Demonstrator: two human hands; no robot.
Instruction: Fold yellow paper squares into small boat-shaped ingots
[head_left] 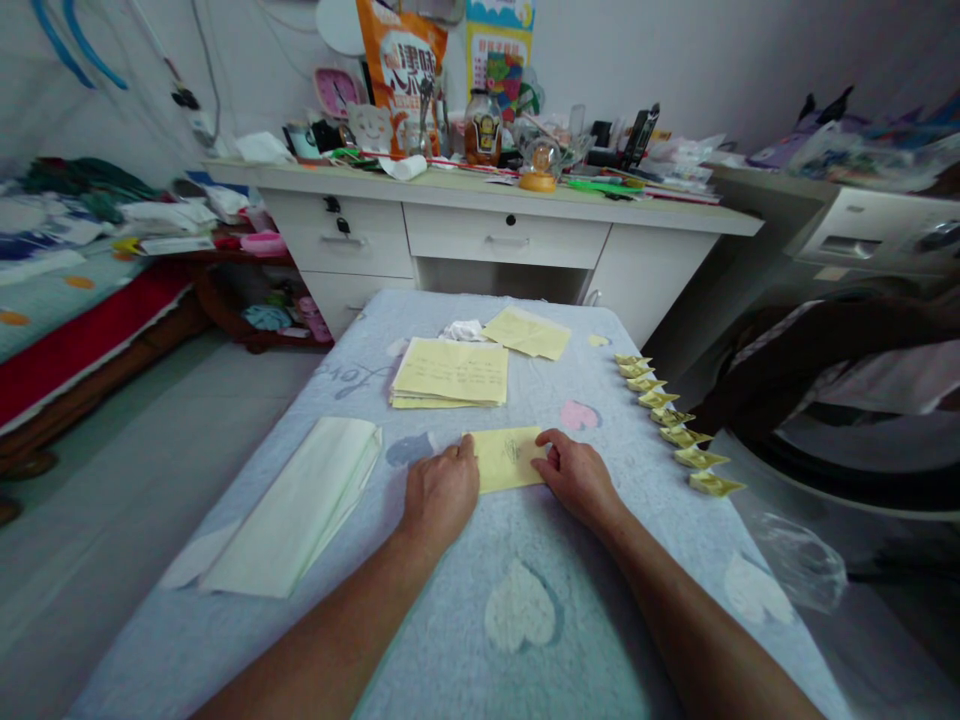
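A yellow paper (pixel 508 460) with dark marks near its middle lies on the cloth-covered table between my hands. My left hand (pixel 442 492) presses its left edge, fingers drawn together. At the right edge, my right hand (pixel 576 474) pinches the paper between thumb and forefinger. Beyond it is a stack of yellow sheets (pixel 450 372) with handwriting, and behind that more loose yellow sheets (pixel 529 333) beside a crumpled white tissue (pixel 463 330). Several small folded yellow paper boats (pixel 700 458) stand in a row along the table's right side.
Folded pale sheets (pixel 300 505) lie on the left of the table (pixel 450 640). Behind it stands a white desk (pixel 510 235) crowded with a jar (pixel 482 130), an orange bag (pixel 405 75) and a pink clock (pixel 337 92). A washing machine (pixel 885 240) is at the right, a bed (pixel 82 300) at the left.
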